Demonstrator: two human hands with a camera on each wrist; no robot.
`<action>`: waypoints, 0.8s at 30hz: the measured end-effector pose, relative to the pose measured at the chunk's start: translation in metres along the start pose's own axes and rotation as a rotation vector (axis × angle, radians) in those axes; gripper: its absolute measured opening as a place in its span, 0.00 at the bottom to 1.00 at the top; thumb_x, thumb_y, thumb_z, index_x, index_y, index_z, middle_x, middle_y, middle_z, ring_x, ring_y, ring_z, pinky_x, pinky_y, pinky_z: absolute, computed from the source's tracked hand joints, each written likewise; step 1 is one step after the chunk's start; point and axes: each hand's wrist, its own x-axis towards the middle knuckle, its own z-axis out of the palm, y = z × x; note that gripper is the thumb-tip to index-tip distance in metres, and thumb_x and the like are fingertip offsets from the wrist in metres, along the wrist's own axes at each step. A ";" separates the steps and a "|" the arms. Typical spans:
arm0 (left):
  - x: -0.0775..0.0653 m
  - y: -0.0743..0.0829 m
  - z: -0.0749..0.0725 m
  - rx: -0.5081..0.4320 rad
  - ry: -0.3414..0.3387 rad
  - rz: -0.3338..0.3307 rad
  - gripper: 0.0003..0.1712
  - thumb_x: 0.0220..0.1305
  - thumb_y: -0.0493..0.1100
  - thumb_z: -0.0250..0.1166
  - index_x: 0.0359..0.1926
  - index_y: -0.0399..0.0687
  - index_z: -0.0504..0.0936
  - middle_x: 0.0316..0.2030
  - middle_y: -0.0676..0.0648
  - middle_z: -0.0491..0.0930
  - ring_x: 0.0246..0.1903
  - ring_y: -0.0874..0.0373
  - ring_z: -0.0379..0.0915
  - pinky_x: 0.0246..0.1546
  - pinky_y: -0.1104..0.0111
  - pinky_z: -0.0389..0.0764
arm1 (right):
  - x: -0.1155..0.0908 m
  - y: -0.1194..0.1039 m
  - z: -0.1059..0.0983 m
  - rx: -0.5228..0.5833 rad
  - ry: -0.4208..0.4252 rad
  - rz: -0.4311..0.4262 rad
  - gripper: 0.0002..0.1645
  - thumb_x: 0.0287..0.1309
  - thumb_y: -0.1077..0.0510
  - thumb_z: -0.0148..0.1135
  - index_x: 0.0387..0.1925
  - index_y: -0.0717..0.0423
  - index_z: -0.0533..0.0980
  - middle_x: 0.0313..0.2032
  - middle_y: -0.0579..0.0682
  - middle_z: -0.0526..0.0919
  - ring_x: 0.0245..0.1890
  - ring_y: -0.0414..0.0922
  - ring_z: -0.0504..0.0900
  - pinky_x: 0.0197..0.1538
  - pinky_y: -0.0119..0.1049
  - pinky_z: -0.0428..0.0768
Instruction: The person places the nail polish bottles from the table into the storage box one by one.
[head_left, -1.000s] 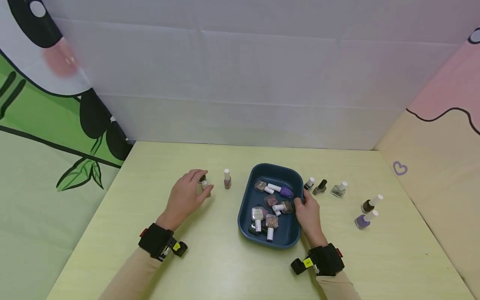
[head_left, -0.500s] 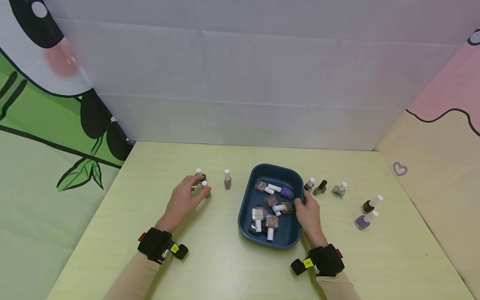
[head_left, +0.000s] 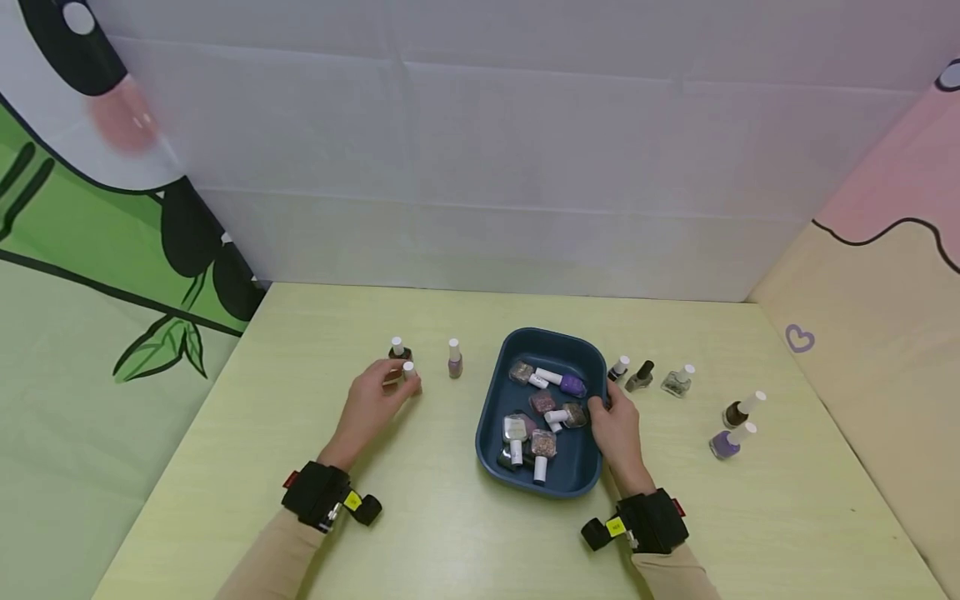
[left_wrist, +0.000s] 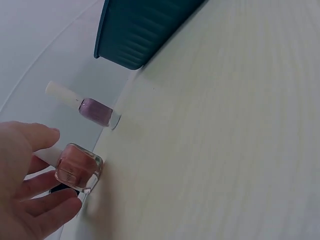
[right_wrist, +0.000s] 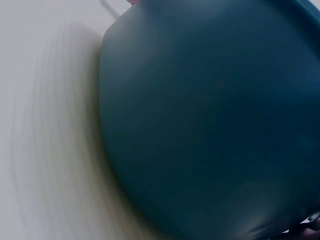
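My left hand [head_left: 372, 404] pinches the white cap of a coral nail polish bottle [left_wrist: 77, 167], which stands close over or on the table. Just behind it is a dark nail polish bottle [head_left: 399, 353] with a white cap, partly hidden by the fingers. A mauve nail polish bottle [head_left: 454, 365] stands upright a little to the right. My right hand [head_left: 619, 432] grips the right rim of a dark blue plastic basket [head_left: 491, 383]. Several nail polish bottles lie in the basket, among them a purple one [head_left: 573, 384] and a glittery one [head_left: 543, 442].
Right of the basket stand a black-capped bottle [head_left: 640, 376], a clear bottle [head_left: 678, 381] and, farther right, a purple-filled bottle [head_left: 726, 444] near a dark one [head_left: 736, 412]. A pale cloth wall [head_left: 480, 167] rises behind the table [head_left: 810, 500].
My left hand has drawn back from the dark bottle, uncovering it, and its fingers have come in around the front bottle's cap. The right hand and basket stay put.
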 end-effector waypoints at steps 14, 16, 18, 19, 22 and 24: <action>0.001 -0.003 0.006 -0.038 0.039 -0.017 0.17 0.69 0.38 0.68 0.55 0.33 0.81 0.56 0.34 0.81 0.55 0.39 0.82 0.55 0.55 0.83 | 0.000 -0.001 -0.001 0.006 0.005 -0.003 0.30 0.70 0.65 0.48 0.72 0.69 0.67 0.66 0.69 0.75 0.64 0.62 0.76 0.66 0.59 0.74; 0.001 -0.003 0.006 -0.037 0.043 -0.016 0.17 0.69 0.38 0.68 0.55 0.33 0.81 0.56 0.35 0.81 0.55 0.39 0.82 0.55 0.55 0.83 | 0.000 -0.001 -0.001 0.006 0.000 -0.002 0.30 0.71 0.65 0.48 0.72 0.69 0.66 0.66 0.69 0.75 0.64 0.62 0.76 0.66 0.59 0.74; 0.001 -0.003 0.006 -0.036 0.046 -0.016 0.17 0.70 0.38 0.68 0.55 0.34 0.82 0.56 0.35 0.81 0.55 0.39 0.82 0.55 0.55 0.83 | 0.000 0.000 -0.001 0.005 0.000 -0.002 0.31 0.71 0.65 0.48 0.72 0.69 0.66 0.66 0.69 0.75 0.64 0.62 0.76 0.66 0.59 0.74; 0.001 -0.003 0.006 -0.037 0.048 -0.019 0.16 0.70 0.38 0.68 0.55 0.34 0.82 0.55 0.35 0.82 0.55 0.39 0.82 0.55 0.55 0.83 | 0.000 0.000 -0.001 0.006 0.001 -0.002 0.31 0.71 0.65 0.48 0.72 0.69 0.66 0.66 0.69 0.75 0.64 0.62 0.76 0.66 0.59 0.74; 0.000 -0.003 0.006 -0.039 0.054 -0.015 0.16 0.69 0.38 0.68 0.54 0.34 0.82 0.55 0.35 0.82 0.55 0.39 0.83 0.54 0.54 0.83 | 0.000 0.000 -0.001 0.006 0.001 -0.001 0.30 0.71 0.65 0.48 0.73 0.69 0.66 0.66 0.69 0.75 0.63 0.61 0.77 0.65 0.59 0.75; 0.000 -0.003 0.006 -0.037 0.058 -0.008 0.16 0.69 0.37 0.68 0.54 0.34 0.82 0.54 0.35 0.82 0.54 0.39 0.83 0.54 0.54 0.83 | 0.000 0.000 -0.001 0.008 -0.004 -0.001 0.31 0.71 0.65 0.48 0.73 0.68 0.66 0.66 0.69 0.74 0.64 0.61 0.77 0.65 0.58 0.75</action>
